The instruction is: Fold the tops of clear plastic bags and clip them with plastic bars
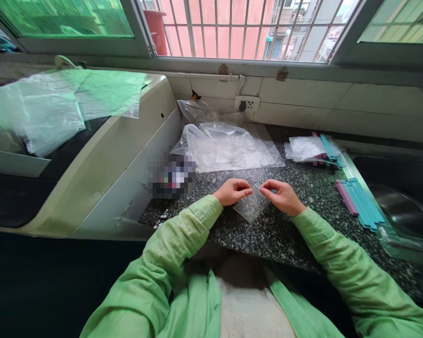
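Green sleeves [183,244] nearest camera, forearms resting at counter edge [268,239]. Our left hand [232,191] and right hand [282,196] each pinched shut on top corner of small clear bag [251,209], held low over speckled counter between hands. We judged bag featherlight, limp, slick, easily creased; top edge best hold. More clear bags [229,148] lay behind; sealing clips [361,204] lay right, by sink [402,206].

At frame center, a small plastic bag [252,206] sits on the counter [289,234] between the left hand [232,191] and right hand [281,195]. Above it lies a pile of plastic sheets [225,148]. Sealing sticks [361,203] lie at right, beside the sink [402,206]. An appliance [91,159] fills the left.
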The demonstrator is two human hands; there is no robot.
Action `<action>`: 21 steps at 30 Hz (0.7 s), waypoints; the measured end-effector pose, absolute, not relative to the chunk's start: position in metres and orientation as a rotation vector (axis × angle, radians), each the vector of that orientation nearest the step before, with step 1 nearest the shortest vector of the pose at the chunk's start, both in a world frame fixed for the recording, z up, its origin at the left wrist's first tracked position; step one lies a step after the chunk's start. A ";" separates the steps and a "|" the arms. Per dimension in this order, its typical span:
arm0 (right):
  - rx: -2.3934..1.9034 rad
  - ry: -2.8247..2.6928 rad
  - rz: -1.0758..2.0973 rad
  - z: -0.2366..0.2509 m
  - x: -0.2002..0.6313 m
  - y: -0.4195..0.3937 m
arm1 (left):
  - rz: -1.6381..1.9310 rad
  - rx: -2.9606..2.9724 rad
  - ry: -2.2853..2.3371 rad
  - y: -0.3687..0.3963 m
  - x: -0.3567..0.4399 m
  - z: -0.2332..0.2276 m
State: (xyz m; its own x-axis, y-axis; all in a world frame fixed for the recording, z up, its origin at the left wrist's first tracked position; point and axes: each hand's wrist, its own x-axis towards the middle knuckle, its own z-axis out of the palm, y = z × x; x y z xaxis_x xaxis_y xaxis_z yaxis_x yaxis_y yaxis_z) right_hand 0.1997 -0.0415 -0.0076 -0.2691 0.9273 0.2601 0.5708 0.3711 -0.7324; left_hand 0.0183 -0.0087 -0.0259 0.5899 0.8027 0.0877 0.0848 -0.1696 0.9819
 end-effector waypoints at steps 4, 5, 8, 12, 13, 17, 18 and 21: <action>-1.290 -1.977 0.613 -0.007 0.200 -0.041 | 0.726 1.635 0.732 -0.008 0.018 -0.027; -1.289 -1.988 0.591 -0.007 0.200 -0.041 | 0.713 1.637 0.719 -0.008 0.018 -0.028; -1.282 -2.012 0.526 -0.008 0.201 -0.041 | 0.676 1.653 0.699 -0.007 0.018 -0.029; -1.251 -2.029 0.482 -0.010 0.201 -0.041 | 0.606 1.702 0.718 -0.007 0.017 -0.030; -1.241 -2.035 0.478 -0.011 0.201 -0.041 | 0.584 1.716 0.721 -0.007 0.017 -0.029; -1.227 -2.064 0.469 -0.012 0.201 -0.041 | 0.523 1.752 0.727 -0.007 0.017 -0.028; -1.229 -2.072 0.468 -0.012 0.201 -0.041 | 0.521 1.753 0.731 -0.007 0.016 -0.028; -1.220 -2.097 0.468 -0.012 0.200 -0.042 | 0.556 1.713 0.744 -0.007 0.016 -0.027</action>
